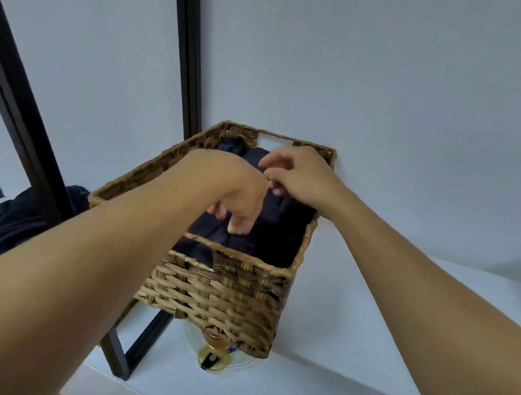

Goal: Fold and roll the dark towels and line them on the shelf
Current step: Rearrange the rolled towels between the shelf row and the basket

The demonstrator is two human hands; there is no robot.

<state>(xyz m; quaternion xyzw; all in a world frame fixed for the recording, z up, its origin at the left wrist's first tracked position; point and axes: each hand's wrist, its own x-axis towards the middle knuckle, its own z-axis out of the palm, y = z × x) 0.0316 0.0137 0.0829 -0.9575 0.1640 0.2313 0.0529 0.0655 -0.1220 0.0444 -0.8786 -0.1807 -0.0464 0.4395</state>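
Reaching forward with both arms into the basket [218, 291] on the shelf [369, 321], gripping the dark towels [275, 231] inside with the left hand [241, 201], fingers curled downward, and pinching them with the right hand [299, 176]

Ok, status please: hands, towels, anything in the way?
Left hand grips dark towels in basket. Right hand curled there, grip unclear. Basket walls close around both.

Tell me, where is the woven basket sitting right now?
In the head view, the woven basket sits mid-frame on the white shelf, beside the black post. The left hand and right hand reach into its dark towels.
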